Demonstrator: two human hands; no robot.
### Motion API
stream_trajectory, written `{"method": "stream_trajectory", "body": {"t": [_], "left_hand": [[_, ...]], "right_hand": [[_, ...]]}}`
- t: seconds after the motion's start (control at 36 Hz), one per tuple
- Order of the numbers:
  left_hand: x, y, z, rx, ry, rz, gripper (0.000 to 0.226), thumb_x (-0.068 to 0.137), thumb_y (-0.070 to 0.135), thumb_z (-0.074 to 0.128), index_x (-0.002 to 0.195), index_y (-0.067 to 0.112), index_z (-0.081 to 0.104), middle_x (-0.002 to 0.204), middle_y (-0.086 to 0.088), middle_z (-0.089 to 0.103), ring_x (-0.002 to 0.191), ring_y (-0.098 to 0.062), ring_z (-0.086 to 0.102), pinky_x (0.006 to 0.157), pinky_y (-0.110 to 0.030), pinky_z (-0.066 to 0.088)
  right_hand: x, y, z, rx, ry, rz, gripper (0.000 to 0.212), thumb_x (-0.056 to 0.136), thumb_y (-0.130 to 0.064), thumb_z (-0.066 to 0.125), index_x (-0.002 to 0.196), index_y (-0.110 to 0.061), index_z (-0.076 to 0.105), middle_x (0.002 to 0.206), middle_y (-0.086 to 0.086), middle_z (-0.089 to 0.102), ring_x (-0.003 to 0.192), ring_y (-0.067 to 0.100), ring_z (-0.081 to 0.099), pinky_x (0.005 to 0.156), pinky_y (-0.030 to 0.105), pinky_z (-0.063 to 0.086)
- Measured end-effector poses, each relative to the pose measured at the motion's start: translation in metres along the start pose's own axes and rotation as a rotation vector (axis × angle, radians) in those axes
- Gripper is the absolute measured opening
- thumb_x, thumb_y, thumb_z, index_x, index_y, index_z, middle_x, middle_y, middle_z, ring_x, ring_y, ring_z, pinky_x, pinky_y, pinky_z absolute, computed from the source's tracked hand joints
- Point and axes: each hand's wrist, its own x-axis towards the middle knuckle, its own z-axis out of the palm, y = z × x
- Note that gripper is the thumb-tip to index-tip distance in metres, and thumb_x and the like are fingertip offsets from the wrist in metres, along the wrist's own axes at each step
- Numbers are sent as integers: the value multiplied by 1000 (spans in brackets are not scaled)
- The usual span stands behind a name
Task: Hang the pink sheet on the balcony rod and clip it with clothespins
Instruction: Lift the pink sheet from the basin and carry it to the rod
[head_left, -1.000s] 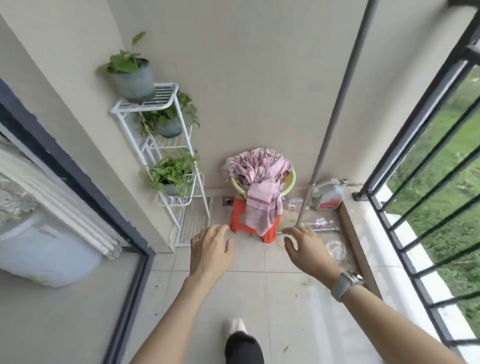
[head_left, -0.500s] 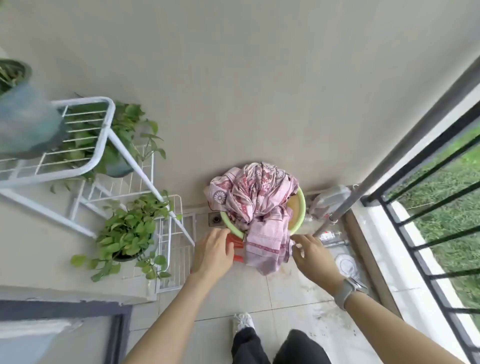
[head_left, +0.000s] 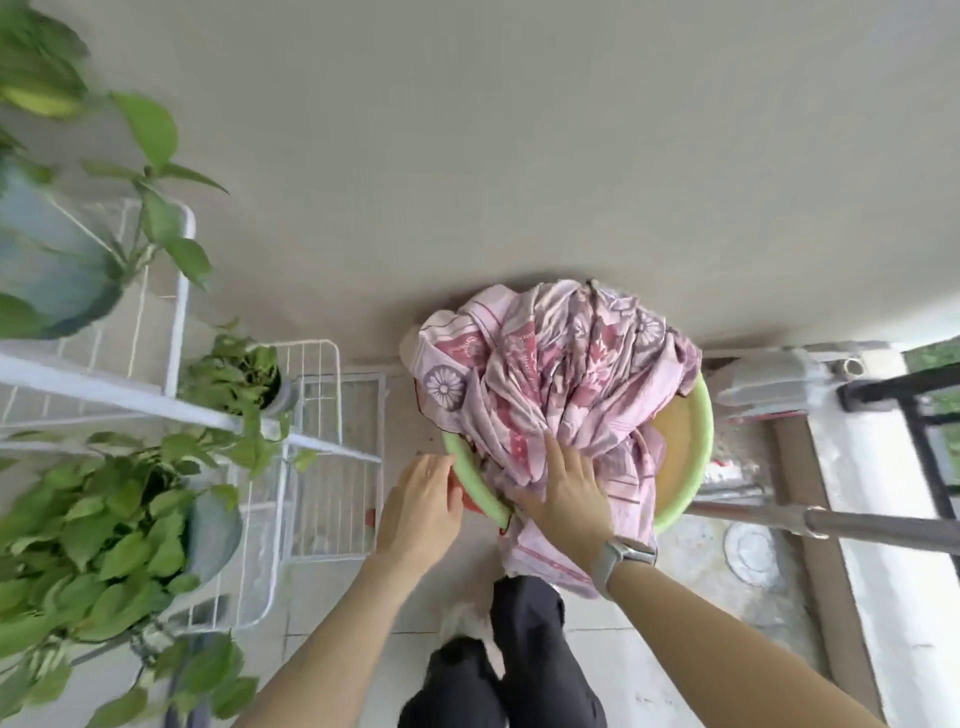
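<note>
Rack: white wire plant stand (head_left: 176, 332), left.
Plants: leafy green potted plants (head_left: 104, 530) on it.
Railing: black metal balcony railing (head_left: 924, 447), right.

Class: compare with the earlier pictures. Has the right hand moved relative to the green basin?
Yes. The right hand has come forward over the green basin rim and now rests on the pink sheet.

We see our right hand (head_left: 563, 486) resting on the pink sheet (head_left: 550, 374) heaped in a green basin (head_left: 693, 415), our left hand (head_left: 423, 506) at the basin's left rim.
</note>
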Motion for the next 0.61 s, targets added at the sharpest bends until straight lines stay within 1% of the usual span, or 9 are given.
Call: {"method": "stream_trajectory", "body": {"t": [0.08,0.17,0.22,0.31,0.39,0.44,0.5,0.56,0.61], "left_hand": [[14,-10,5,-30,8,-10,35,92,20,48,125,12,45,123,-3,50,115,-20,48,89,-33,46],[24,-15,4,-67,-16,13,46,92,25,50,135,17,37,128,-1,45,118,-17,46,91,-29,43],[31,-17,0,-95,-37,66,55,90,29,53,139,20,31,135,0,40,123,-16,41,95,-28,41],[43,-15,-13,-143,-66,126,66,88,35,55,143,25,21,148,1,25,134,-15,28,103,-30,34],[59,-1,-34,-190,-65,208,75,86,40,57,145,32,11,154,4,10,138,-12,18,106,-31,28],[69,14,-50,-223,-66,288,81,84,43,58,145,35,4,155,5,3,137,-8,14,105,-29,26],[78,36,-68,-249,-62,363,84,83,45,59,143,39,0,156,5,1,140,-11,8,109,-35,21],[84,66,-90,-297,-53,434,84,83,45,58,143,39,0,156,4,1,142,-11,3,114,-39,15],[87,99,-113,-340,-19,504,80,84,46,55,144,37,3,156,4,2,142,-10,3,114,-35,12]], "right_hand": [[23,-8,22,-46,-3,87,78,78,-59,55,137,-19,24,136,8,35,123,31,37,93,49,43],[37,-10,26,-71,26,104,53,82,-43,58,121,-10,43,125,12,43,115,33,41,87,45,44],[40,-11,15,101,57,104,33,84,-26,51,106,-1,49,111,16,52,104,33,49,81,44,43],[38,-14,-15,411,128,149,7,82,2,41,87,-1,45,77,18,56,71,32,53,58,33,38],[30,-22,-68,550,233,160,12,87,5,42,80,-5,42,62,6,44,56,18,38,46,16,32],[25,-29,-111,593,337,107,23,89,3,43,72,-12,40,62,1,41,55,11,35,47,13,33],[22,-35,-154,602,426,58,26,90,-1,42,70,-18,40,66,-2,42,60,10,40,56,15,35],[17,-36,-194,568,499,39,12,90,-13,42,80,-16,50,74,1,53,78,17,52,78,32,44],[7,-42,-235,554,517,36,15,92,-15,41,99,-13,54,85,4,61,89,27,57,84,48,48]]}}
